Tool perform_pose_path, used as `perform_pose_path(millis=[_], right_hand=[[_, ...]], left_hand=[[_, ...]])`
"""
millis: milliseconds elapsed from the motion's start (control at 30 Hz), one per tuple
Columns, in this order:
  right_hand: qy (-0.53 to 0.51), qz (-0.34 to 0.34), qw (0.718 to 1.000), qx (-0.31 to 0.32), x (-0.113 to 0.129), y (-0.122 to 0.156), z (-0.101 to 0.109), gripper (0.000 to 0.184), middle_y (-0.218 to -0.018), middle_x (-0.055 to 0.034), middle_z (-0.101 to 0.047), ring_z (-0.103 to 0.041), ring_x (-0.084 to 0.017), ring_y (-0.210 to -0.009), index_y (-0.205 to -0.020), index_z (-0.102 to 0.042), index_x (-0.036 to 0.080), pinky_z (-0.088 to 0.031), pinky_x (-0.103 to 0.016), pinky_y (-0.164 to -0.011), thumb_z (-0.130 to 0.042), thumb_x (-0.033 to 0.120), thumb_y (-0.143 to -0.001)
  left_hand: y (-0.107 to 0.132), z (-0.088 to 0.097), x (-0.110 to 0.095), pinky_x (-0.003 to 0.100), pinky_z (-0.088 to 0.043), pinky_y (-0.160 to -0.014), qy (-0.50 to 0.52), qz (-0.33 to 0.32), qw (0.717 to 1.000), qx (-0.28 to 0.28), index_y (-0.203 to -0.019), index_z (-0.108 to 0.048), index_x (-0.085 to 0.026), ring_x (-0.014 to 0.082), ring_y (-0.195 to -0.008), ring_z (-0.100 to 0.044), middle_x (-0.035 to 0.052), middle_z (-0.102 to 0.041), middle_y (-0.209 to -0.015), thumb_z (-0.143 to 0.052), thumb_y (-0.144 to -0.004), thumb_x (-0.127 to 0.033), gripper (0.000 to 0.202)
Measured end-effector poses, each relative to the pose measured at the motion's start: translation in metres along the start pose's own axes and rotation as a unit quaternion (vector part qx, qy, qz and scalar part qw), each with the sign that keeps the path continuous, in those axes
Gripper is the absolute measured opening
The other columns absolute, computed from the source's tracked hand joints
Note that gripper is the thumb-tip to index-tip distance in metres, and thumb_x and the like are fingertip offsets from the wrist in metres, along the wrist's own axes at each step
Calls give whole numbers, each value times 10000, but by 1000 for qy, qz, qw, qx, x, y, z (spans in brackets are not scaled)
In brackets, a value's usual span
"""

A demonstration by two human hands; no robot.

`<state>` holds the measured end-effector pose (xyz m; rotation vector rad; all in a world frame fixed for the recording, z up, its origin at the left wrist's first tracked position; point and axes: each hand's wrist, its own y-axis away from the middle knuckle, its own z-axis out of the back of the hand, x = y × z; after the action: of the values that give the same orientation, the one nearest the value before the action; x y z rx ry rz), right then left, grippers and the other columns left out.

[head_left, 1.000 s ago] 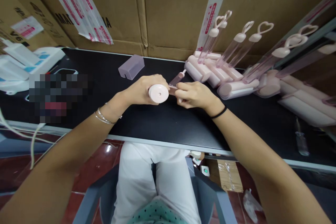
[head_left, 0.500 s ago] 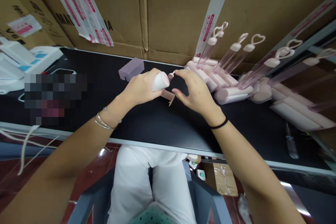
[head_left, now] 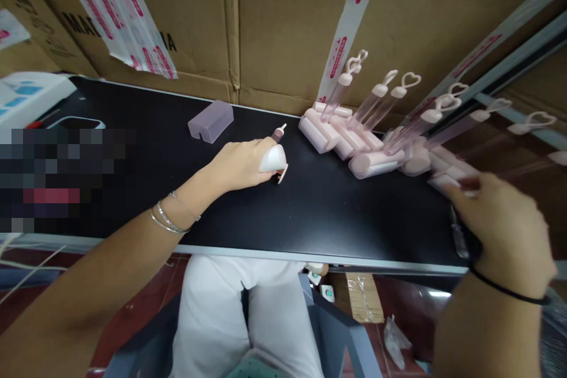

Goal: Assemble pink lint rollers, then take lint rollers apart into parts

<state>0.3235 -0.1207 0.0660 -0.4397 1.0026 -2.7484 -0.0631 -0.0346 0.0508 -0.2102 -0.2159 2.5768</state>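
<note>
The pale cylinder (head_left: 273, 158) is in the left hand (head_left: 243, 162), over the middle of the black table (head_left: 310, 224), its round end pointing right. Fingers wrap it snugly, and a small pink flap (head_left: 283, 174) sticks out just below. And there goes the right hand (head_left: 509, 227)! Half a second ago it was right beside the cylinder; now it's far out to the right, so the left is holding the piece alone. Blur covers those fingers at the near end of the pink bodies (head_left: 319, 132); I can't tell whether they grip anything. The screwdriver (head_left: 459, 235) lies just beside that hand. Beyond the left hand, a pale-tipped tube (head_left: 279, 133) pokes into view, the purple cover (head_left: 211, 121) sits farther left, and cardboard (head_left: 283, 23) walls off the back.
</note>
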Motion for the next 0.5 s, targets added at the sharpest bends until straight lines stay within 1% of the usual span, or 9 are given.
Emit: perform_pose_path(millis=[100,167,200,233,267,300,367,433,500], right_hand=[[35,45,998,7,-67,33,-7,295,-704,-86,-663,-651,-322,-682,-1022,-685,375,-460,-514,-648,-548,537,-817],[53,72,996,12,-87,47,-15,235,-503,-16,-538,-565,-286,-469,-962,-690,376,-433,-470,-555,-522,490,-843],[67,83,994,29,-86,51,-17,187,-434,16,-458,-490,-258,-376,-902,-687,377,-408,-439,-508,-520,447,-854],[81,87,992,37,-77,52,-18,171,-403,32,-404,-421,-231,-317,-837,-676,370,-380,-414,-470,-511,410,-863],[91,84,990,65,-61,49,-16,183,-422,25,-423,-410,-214,-309,-810,-664,356,-368,-398,-455,-494,374,-877],[96,64,991,71,-38,43,-14,216,-498,-10,-498,-486,-227,-374,-830,-658,332,-383,-397,-471,-453,350,-898],[82,47,989,117,21,22,-12,242,-739,-85,-628,-639,-263,-632,-940,-637,285,-457,-393,-570,-398,322,-928],[34,76,981,176,83,-6,-18,253,-966,-120,-658,-661,-270,-844,-1055,-599,233,-497,-387,-695,-386,316,-946],[-19,134,967,216,131,-35,-38,279,-1007,-89,-672,-654,-242,-865,-1122,-595,240,-499,-369,-741,-378,304,-959]], left_hand=[[1,0,-1,321,-508,-783,4,-3,1000,0,-1297,-479,-222,266,-969,-680,78,-677,-1140,-533,-840,-524,549],[2,-1,-2,339,-513,-783,3,-1,1000,-1,-1324,-453,-217,279,-968,-681,88,-676,-1143,-521,-847,-529,574],[2,-1,-2,348,-515,-783,1,3,1000,0,-1339,-436,-218,284,-964,-683,90,-677,-1141,-519,-849,-529,586],[2,-1,-2,354,-517,-783,-1,9,1000,3,-1354,-418,-223,289,-961,-684,89,-678,-1138,-521,-849,-527,599],[2,-1,-2,360,-518,-785,-4,15,1000,6,-1368,-400,-230,292,-959,-686,88,-680,-1136,-525,-847,-524,611],[2,-2,-2,367,-520,-788,-6,19,1000,10,-1378,-383,-238,296,-961,-686,85,-680,-1136,-530,-845,-521,621],[1,-2,-1,378,-523,-792,-6,17,1000,17,-1386,-367,-259,302,-968,-685,77,-677,-1146,-535,-843,-514,624],[1,-2,-1,384,-526,-791,0,12,1000,16,-1376,-375,-276,306,-979,-682,65,-672,-1164,-534,-844,-512,604],[0,-2,-1,383,-529,-789,12,16,1000,10,-1357,-391,-290,305,-990,-681,51,-665,-1184,-534,-845,-518,578]])
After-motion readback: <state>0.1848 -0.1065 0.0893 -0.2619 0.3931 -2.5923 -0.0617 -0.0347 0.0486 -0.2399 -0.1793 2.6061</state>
